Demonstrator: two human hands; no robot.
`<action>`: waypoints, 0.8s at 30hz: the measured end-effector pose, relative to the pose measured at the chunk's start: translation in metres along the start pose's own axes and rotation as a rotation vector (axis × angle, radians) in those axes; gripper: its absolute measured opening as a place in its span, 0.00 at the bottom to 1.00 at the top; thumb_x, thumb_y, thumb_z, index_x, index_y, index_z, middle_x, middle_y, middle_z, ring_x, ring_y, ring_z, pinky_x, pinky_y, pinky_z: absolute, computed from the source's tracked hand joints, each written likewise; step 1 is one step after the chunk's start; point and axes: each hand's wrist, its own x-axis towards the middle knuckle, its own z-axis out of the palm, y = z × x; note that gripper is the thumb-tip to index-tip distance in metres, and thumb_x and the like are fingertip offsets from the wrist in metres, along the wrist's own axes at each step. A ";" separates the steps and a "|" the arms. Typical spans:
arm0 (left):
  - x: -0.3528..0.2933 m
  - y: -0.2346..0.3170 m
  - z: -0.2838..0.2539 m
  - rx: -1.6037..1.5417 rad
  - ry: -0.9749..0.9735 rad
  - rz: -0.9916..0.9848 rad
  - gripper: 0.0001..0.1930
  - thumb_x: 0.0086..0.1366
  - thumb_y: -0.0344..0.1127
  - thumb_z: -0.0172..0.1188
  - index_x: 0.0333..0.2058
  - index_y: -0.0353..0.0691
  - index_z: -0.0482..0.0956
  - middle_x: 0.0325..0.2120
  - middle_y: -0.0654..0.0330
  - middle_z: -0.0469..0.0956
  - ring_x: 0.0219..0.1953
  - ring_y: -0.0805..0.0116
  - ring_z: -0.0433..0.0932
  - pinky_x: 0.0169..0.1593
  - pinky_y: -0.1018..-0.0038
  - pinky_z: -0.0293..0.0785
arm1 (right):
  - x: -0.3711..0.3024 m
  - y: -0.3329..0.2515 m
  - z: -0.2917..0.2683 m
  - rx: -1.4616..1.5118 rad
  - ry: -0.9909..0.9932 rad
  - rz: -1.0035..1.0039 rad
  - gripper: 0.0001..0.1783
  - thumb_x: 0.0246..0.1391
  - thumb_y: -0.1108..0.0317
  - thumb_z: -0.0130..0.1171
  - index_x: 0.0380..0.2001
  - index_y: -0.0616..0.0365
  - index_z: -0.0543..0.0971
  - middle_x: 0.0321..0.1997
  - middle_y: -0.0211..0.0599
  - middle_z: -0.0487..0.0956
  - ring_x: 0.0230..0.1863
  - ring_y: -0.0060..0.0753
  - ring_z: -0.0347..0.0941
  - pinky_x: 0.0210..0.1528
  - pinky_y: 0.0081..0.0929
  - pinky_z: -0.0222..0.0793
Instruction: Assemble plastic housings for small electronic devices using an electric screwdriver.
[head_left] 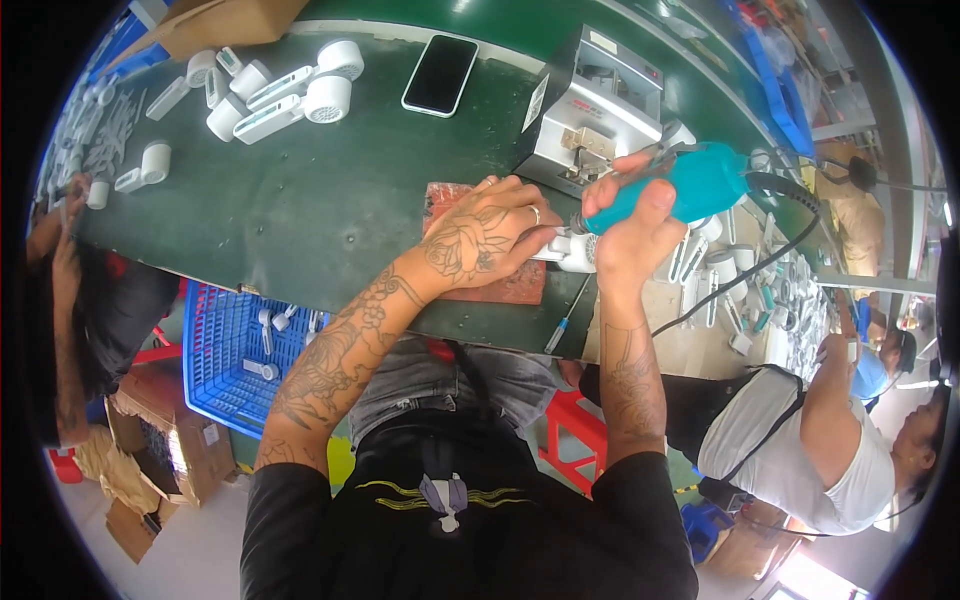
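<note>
My right hand is wrapped round a teal corded power screwdriver, held slanting with its tip down to the left. That tip is at a white scoop-shaped piece with a short handle. The fingers of my left hand are closed on the handle of this piece, over a worn red block on the green table. The exact contact of the tip with the piece is too small to make out.
A silver machine stands just beyond my hands, left of which lies a phone. White scoops are grouped at the far left; more pile up on cardboard at right. A small screwdriver lies near the edge. A blue basket sits below; people flank me.
</note>
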 end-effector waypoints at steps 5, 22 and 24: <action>-0.002 -0.002 0.008 0.119 0.095 0.055 0.10 0.69 0.40 0.57 0.39 0.43 0.83 0.39 0.60 0.76 0.46 0.57 0.74 0.55 0.60 0.69 | -0.006 0.010 -0.005 -0.029 0.022 0.055 0.34 0.68 0.36 0.49 0.38 0.65 0.71 0.22 0.37 0.70 0.21 0.33 0.68 0.27 0.31 0.68; -0.003 -0.001 -0.002 0.023 0.013 0.011 0.10 0.68 0.38 0.58 0.44 0.42 0.82 0.43 0.56 0.79 0.50 0.51 0.76 0.57 0.57 0.70 | 0.052 0.006 0.014 -0.059 0.127 -0.101 0.25 0.70 0.48 0.54 0.38 0.65 0.74 0.22 0.34 0.73 0.21 0.27 0.72 0.25 0.25 0.68; -0.004 -0.002 -0.002 0.000 0.022 0.014 0.11 0.68 0.38 0.58 0.44 0.42 0.82 0.43 0.56 0.79 0.49 0.50 0.76 0.57 0.57 0.70 | 0.056 0.018 0.015 -0.073 0.069 -0.194 0.24 0.69 0.49 0.56 0.37 0.65 0.74 0.22 0.34 0.73 0.21 0.27 0.72 0.25 0.25 0.68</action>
